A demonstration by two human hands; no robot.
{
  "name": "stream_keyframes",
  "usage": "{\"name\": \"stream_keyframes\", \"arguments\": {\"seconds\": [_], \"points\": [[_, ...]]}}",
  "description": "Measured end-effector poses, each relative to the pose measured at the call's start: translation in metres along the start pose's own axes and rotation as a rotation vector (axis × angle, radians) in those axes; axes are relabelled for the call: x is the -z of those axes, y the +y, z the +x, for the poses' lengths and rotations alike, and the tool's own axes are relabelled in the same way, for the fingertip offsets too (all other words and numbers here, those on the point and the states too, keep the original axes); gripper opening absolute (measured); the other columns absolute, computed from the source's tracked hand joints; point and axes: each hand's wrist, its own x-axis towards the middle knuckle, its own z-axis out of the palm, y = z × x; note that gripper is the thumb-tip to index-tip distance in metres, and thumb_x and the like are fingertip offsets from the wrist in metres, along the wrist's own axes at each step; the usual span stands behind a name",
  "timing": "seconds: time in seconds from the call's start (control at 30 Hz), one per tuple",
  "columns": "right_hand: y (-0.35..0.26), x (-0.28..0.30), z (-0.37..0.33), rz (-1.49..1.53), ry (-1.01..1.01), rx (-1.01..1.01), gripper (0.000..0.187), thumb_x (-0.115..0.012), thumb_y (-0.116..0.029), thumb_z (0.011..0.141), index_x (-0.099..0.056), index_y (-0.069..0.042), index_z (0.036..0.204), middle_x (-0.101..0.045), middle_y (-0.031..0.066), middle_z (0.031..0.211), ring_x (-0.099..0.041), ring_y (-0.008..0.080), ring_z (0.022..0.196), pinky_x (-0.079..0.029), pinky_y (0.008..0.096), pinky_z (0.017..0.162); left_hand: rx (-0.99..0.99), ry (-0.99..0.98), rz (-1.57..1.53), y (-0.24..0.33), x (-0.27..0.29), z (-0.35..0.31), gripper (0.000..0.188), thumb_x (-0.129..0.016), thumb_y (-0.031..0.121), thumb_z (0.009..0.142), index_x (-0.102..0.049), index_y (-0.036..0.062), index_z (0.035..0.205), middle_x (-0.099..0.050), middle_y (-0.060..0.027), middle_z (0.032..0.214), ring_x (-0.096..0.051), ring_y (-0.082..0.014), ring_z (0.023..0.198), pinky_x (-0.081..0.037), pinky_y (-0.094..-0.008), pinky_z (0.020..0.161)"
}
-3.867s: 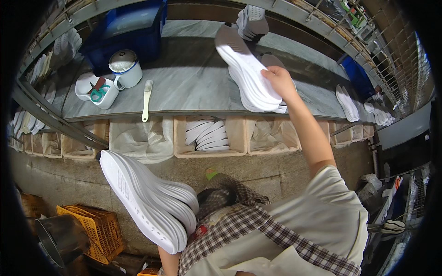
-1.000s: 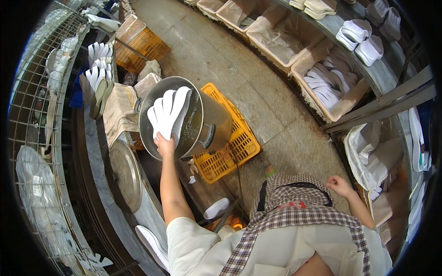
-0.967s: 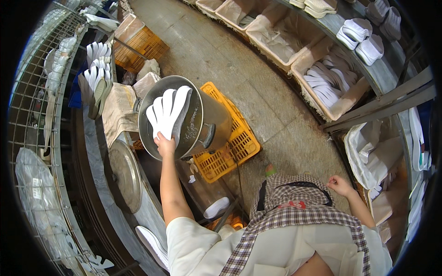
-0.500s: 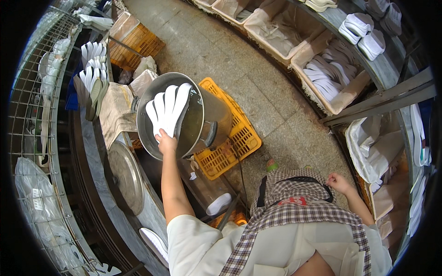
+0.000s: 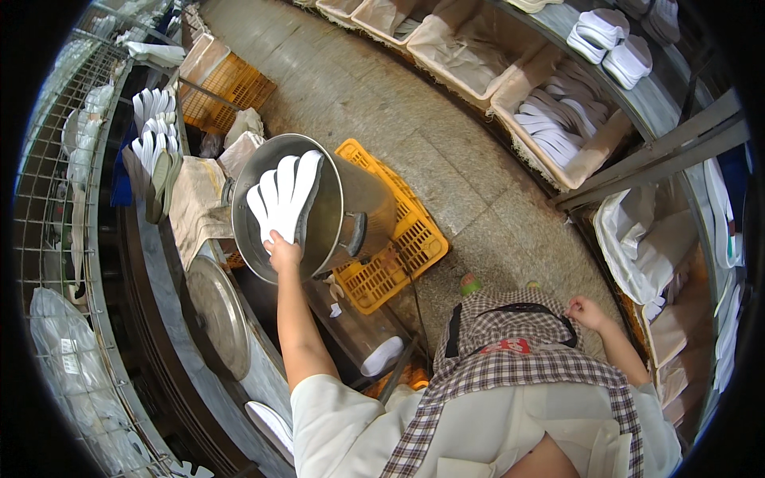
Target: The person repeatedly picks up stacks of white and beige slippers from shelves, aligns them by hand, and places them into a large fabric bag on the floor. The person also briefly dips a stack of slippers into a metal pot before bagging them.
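Note:
My left hand [image 5: 283, 253] is closed round the ends of a fanned bundle of white shoe insoles [image 5: 279, 195], with grey showing along one side. The bundle is over the mouth of a large metal pot [image 5: 370, 203], whose interior is partly hidden behind it. A yellow plastic crate [image 5: 414, 231] is partly covered by the pot. By the dark pocket of the checked apron, my right hand [image 5: 587, 313] has its fingers curled in, with nothing seen in them.
Left of the pot, a round metal lid [image 5: 217, 319] leans beside the bench, and more insoles [image 5: 155, 119] stand in a cluster. Lined bins [image 5: 462, 60] run along the right, below a shelf with stacked insoles [image 5: 602, 33]. A wire rack [image 5: 48, 199] borders the far left.
The view has shifted slightly, so most things sit a little further left. My left hand keeps its hold on the insoles, tilted slightly differently above the pot. My right hand stays by the apron.

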Motion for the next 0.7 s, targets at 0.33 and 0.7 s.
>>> {"name": "stream_keyframes", "arguments": {"seconds": [0.33, 0.7], "points": [[0.046, 0.001, 0.002, -0.147, -0.020, 0.023, 0.035, -0.069, -0.032, 0.075, -0.058, -0.003, 0.090, -0.062, 0.0122, 0.078, -0.059, 0.0266, 0.070, -0.048, 0.0375, 0.064, -0.153, 0.393, -0.089, -0.056, 0.054, 0.013, 0.045, -0.056, 0.017, 0.078, -0.053, 0.0108, 0.122, -0.055, -0.0173, 0.118, -0.054, -0.0369, 0.107, -0.044, -0.0453, 0.090], [0.094, 0.028, 0.004, -0.136, 0.017, 0.172, 0.038, -0.066, -0.039, 0.076, -0.059, -0.005, 0.092, -0.064, 0.0128, 0.082, -0.061, 0.0294, 0.076, -0.048, 0.0407, 0.067, -0.211, 0.615, 0.309, -0.027, 0.170, -0.083, 0.054, -0.059, 0.003, 0.072, -0.050, 0.0150, 0.125, -0.046, -0.0124, 0.134, -0.051, -0.0390, 0.108, -0.046, -0.0467, 0.085]]}}
